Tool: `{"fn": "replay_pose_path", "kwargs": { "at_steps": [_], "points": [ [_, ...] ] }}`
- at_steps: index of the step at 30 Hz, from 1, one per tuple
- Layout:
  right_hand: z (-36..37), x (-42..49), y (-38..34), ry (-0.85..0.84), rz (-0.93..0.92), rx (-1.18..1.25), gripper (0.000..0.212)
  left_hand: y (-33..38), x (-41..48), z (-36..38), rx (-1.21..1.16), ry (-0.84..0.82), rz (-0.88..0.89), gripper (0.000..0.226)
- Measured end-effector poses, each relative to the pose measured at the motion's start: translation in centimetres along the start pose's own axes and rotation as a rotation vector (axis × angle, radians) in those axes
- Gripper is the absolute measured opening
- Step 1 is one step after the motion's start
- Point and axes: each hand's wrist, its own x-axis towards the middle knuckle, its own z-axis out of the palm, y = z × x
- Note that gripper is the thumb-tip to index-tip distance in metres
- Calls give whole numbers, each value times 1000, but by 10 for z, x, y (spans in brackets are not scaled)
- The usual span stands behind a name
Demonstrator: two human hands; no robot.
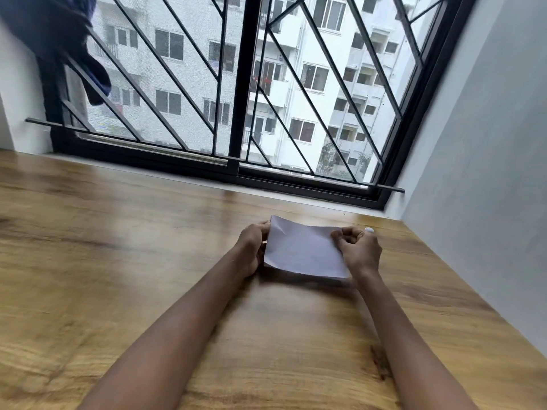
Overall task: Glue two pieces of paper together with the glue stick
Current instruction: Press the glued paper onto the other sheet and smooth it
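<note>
- Reaching out from the near edge, two bare forearms (177,321) crossed the table (118,261), a wood-grain top with a smooth, faintly glossy finish.
- Paper (305,253): white, rectangular, thin. It was held between the hands at mid-table, its near edge raised a little, with a shadow on the wood beneath. One soft crease ran from the far left corner.
- Could not tell whether this was one sheet or two laid together.
- Left hand (251,247): gripped the left short edge, fingers wrapped behind it and mostly hidden by the sheet.
- Right hand (362,251): fingers curled, pinching the right short edge near its far corner.
- Handling, judged:
  - Very light and limp, so it would sag if held by one edge only.
  - It would crease or tear under a hard pinch.
  - It would likely slide easily on the slick top.
- Best hold, judged: light pinches on opposite edges, as here. Alternatively, lay it flat and press with straight fingers while gluing.
- White object (369,230): small and rounded, just beyond the right knuckles. It was too small to identify; possibly the glue, not confirmed.
- Sill (296,199): a pale, narrow strip along the table's far edge.
- Grille (307,108): black metal bars, slanted and upright, in front of the glass in a dark frame.
- Cloth (59,39): dark blue and soft, hung over the bars at far left.
- Wall (488,143): plain grey, matte, on the right.
- Building (325,69): pale, many windows, seen outside through the glass.
</note>
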Motion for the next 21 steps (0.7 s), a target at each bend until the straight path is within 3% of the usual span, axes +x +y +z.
{"fn": "replay_pose_path", "kwargs": {
  "at_steps": [5,12,17,21],
  "points": [
    [0,-2,-3,7,-24,-20,18,-1,2,0,13,29,-57,34],
    [2,0,-2,1,-19,30,12,-10,8,5,121,107,82,26],
    [0,-3,-9,-267,123,393,27,-12,10,5,79,194,152,17],
    [-4,-3,-16,-355,42,342,40,-13,12,5,33,265,185,17]
  ]
}}
